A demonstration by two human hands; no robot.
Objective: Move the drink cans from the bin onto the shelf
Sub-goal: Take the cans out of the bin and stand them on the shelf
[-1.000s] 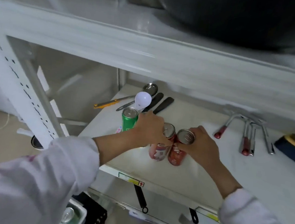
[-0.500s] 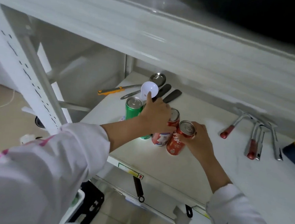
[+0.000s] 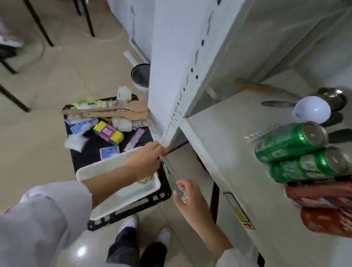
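Two green cans (image 3: 286,142) (image 3: 303,166) and two red cans (image 3: 330,192) (image 3: 332,221) stand close together on the white shelf (image 3: 224,126) at the right. Down on the floor, a white bin (image 3: 105,165) rests in a black crate (image 3: 161,195). The top of one can (image 3: 144,180) shows inside the bin. My left hand (image 3: 145,160) hovers over the bin's far end, fingers bent, nothing visible in them. Just right of the crate, below the shelf edge, my right hand (image 3: 185,195) is empty with its fingers spread.
The shelf's white upright post (image 3: 172,59) rises just beyond my left hand. A white ladle (image 3: 311,110) and dark utensils lie behind the cans. Wooden spatulas (image 3: 113,111) and small packets fill the crate's far half. A pot (image 3: 140,75) stands on the floor; my feet (image 3: 130,222) are below.
Both hands have let go of the red cans on the shelf and dropped toward the bin on the floor. My view has swung down and to the left.
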